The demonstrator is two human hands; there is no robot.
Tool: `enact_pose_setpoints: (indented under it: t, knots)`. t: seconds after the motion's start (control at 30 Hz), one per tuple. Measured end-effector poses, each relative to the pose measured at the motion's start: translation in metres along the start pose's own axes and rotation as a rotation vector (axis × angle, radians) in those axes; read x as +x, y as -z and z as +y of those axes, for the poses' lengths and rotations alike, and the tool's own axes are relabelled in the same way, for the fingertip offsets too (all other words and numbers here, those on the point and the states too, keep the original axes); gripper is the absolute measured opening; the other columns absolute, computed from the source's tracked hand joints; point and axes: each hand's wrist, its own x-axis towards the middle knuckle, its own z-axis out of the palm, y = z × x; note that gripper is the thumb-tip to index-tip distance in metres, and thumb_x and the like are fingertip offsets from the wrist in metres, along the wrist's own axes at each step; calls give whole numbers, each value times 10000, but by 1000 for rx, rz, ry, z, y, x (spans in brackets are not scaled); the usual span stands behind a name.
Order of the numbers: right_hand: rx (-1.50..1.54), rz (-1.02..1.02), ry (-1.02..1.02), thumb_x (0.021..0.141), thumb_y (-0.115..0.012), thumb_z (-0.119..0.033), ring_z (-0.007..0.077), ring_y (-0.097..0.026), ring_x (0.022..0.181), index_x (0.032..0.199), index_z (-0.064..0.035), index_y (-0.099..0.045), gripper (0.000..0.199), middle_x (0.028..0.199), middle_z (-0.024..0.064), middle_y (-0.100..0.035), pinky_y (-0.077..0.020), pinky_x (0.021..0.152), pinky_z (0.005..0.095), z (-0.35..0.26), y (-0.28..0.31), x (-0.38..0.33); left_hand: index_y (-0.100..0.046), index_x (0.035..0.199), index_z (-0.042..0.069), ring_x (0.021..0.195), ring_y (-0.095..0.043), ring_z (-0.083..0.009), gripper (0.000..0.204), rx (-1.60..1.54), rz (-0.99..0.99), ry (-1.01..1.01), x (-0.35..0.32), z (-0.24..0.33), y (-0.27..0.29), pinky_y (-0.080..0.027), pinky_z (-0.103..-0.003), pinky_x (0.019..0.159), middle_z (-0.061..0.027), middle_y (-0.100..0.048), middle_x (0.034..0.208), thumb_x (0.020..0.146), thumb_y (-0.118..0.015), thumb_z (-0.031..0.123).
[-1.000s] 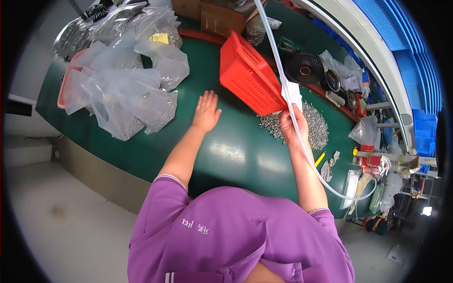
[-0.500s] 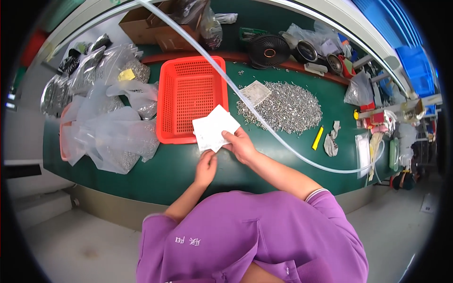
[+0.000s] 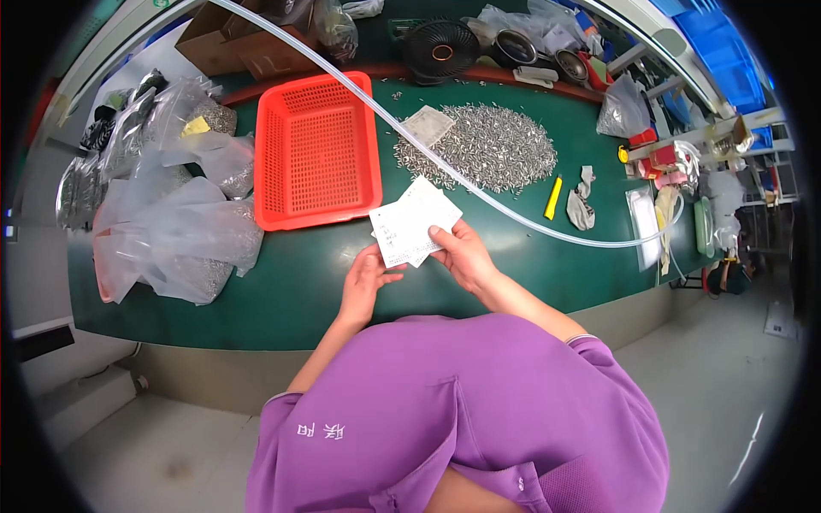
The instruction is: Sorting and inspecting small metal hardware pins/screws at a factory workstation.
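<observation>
My right hand [image 3: 463,255] grips a few white paper cards [image 3: 404,225], fanned out with the thumb on top, over the near part of the green table. Small writing shows on the front card. My left hand [image 3: 366,280] is at the cards' lower left edge, its fingers apart; whether a fingertip touches the paper I cannot tell. Beyond the cards to the left stands a red plastic basket [image 3: 375,162], with nothing in it. To the far right of the cards spreads a heap of small metal pins [image 3: 500,147], with a printed slip [image 3: 428,126] lying on its left side.
Clear bags of metal parts [image 3: 175,231] crowd the table's left. A clear hose [image 3: 513,215] arches across the workspace. A yellow tool [image 3: 553,197] and crumpled paper [image 3: 581,205] lie right of the heap. A black fan [image 3: 441,51] and cardboard box [image 3: 265,56] stand at the back.
The view has shifted, so the table's things appear higher and further left. The cards have come away from the basket's near edge toward me. My left hand's fingers have spread.
</observation>
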Motion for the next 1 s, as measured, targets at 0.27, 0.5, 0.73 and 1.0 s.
enact_pose_setpoints:
  t: [0.27, 0.5, 0.73, 1.0]
  knots:
    - [-127, 91, 70, 884, -532, -91, 160, -576, 968, 1215, -19, -414, 359, 1080, 84, -572, -493, 832, 301, 0, 8, -39, -533, 1111, -2, 830, -599, -106, 245, 198, 5, 33, 6, 14, -24, -503, -237, 657, -57, -615, 998, 933, -456, 147]
    - [-361, 74, 274, 879, -528, -48, 119, -573, 837, 1250, -13, -402, 393, 945, 59, -584, -490, 718, 270, -1, 29, -55, -505, 1146, -41, 907, -585, -119, 265, 212, -50, -55, 11, 9, -30, -459, -247, 804, -80, -612, 1026, 903, -489, 63]
    - [-414, 91, 206, 898, -504, -68, 103, -575, 811, 1230, 5, -432, 347, 939, 58, -597, -488, 702, 255, 5, 49, -51, -479, 1157, -53, 991, -560, -138, 279, 163, -25, -23, 10, 4, -45, -431, -267, 872, -107, -588, 1089, 886, -487, 12]
    - [-424, 3, 147, 924, -480, -120, 106, -573, 766, 1074, 19, -486, 204, 877, 62, -595, -494, 635, 241, -11, 87, -40, -457, 1187, -26, 1025, -551, -145, 341, 225, 41, -16, 17, -18, -75, -414, -280, 904, -97, -581, 1117, 849, -498, -35]
